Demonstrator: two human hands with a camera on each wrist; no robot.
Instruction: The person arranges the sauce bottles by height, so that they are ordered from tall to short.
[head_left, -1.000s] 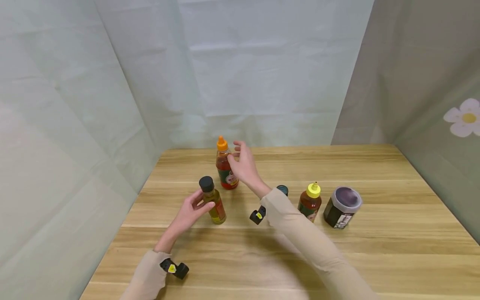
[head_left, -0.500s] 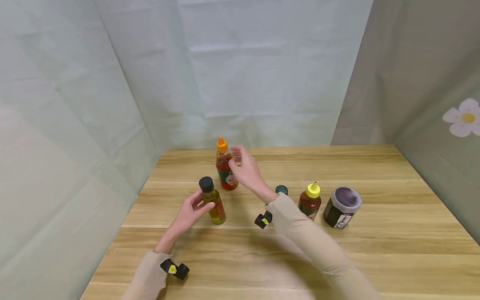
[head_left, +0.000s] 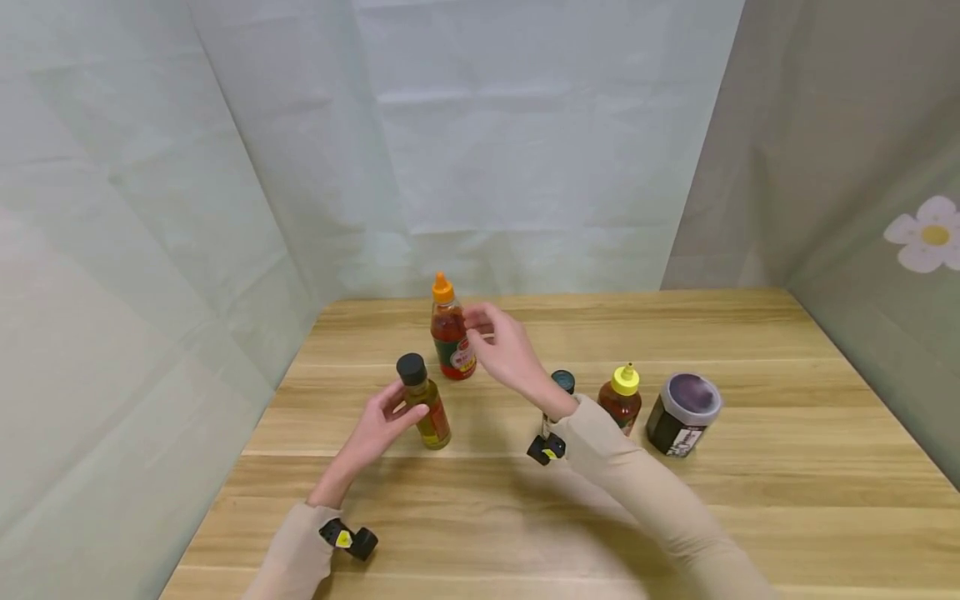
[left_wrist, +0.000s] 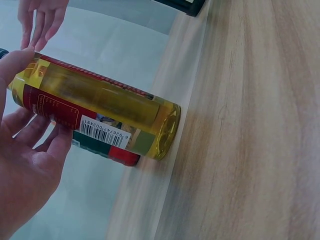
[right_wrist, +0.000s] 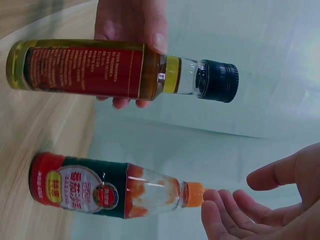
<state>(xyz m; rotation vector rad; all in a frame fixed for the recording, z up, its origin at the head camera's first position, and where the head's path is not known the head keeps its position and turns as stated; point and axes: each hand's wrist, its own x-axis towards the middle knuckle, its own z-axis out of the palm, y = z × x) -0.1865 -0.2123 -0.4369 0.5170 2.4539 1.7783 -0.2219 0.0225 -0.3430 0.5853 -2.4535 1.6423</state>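
My left hand grips a glass bottle of yellow oil with a black cap, thumb on one side and fingers on the other. In the right wrist view the oil bottle shows its red label. Just behind it stands an orange-capped squeeze bottle of tomato sauce, upright on the wooden table. My right hand is beside the sauce bottle, its fingers loosely bent and holding nothing. In the right wrist view its fingertips overlap the orange tip; whether they touch cannot be told.
Right of centre, a dark-capped bottle is partly hidden by my right wrist. Beside it stand a yellow-capped sauce bottle and a dark jar with a pale-rimmed lid. Cloth walls enclose the wooden table behind and at both sides.
My right hand has drawn slightly rightward and toward me from beside the sauce bottle, uncovering more of the dark-capped bottle. My left hand and the oil bottle have stayed in place.
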